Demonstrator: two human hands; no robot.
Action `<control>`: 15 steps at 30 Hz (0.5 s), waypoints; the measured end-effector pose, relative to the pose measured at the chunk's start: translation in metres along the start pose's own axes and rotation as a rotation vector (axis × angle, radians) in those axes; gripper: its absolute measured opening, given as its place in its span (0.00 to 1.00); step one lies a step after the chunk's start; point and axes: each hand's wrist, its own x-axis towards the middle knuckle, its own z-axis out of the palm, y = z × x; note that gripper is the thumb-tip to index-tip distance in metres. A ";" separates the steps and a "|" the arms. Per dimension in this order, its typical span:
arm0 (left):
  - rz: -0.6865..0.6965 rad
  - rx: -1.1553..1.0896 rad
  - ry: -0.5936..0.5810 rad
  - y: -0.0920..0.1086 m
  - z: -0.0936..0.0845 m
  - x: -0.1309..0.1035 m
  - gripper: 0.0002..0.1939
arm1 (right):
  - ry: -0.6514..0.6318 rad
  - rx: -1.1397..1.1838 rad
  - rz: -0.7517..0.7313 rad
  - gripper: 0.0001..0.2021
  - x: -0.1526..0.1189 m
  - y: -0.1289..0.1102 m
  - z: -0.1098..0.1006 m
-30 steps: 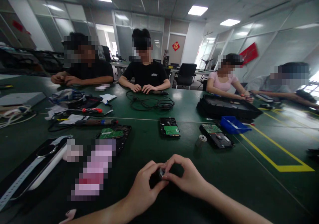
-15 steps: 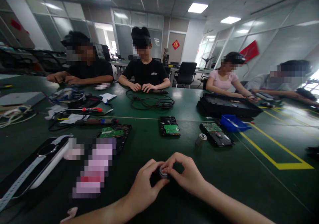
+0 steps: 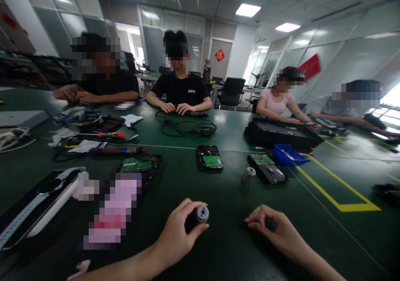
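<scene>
My left hand [image 3: 178, 231] curls its thumb and fingers around a small cylindrical motor [image 3: 203, 214], whose grey metal end with dark holes faces up. To the right, apart from it, my right hand [image 3: 273, 231] hovers low over the table with thumb and fingertips pinched together; whether anything tiny is between them cannot be seen. A second similar motor [image 3: 249, 175] stands upright beyond my right hand. Close behind that one lies a hard drive [image 3: 269, 168] with its green board up. Another hard drive [image 3: 210, 158] rests straight ahead of my hands.
A third drive [image 3: 140, 164] lies behind a blurred pink object [image 3: 115, 206] at left. A watch [image 3: 51, 185], a red screwdriver [image 3: 111, 135] and cables [image 3: 190, 127] are about. A blue tray [image 3: 289, 154] and black bin [image 3: 281, 133] stand right. Several people sit across the green table.
My right hand has left the top of the motor and moved right, its fingers still pinched. My left hand keeps hold of the motor, whose end now shows. The view has shifted slightly.
</scene>
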 end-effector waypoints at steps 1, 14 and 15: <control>0.002 -0.001 0.000 0.000 0.000 0.000 0.16 | 0.013 -0.022 0.000 0.12 -0.004 0.005 0.000; 0.025 0.001 0.007 0.000 0.000 0.000 0.17 | 0.076 0.027 -0.071 0.12 0.008 -0.014 0.012; 0.025 0.001 0.006 0.000 0.000 0.000 0.16 | 0.068 0.072 -0.105 0.12 0.014 -0.025 0.018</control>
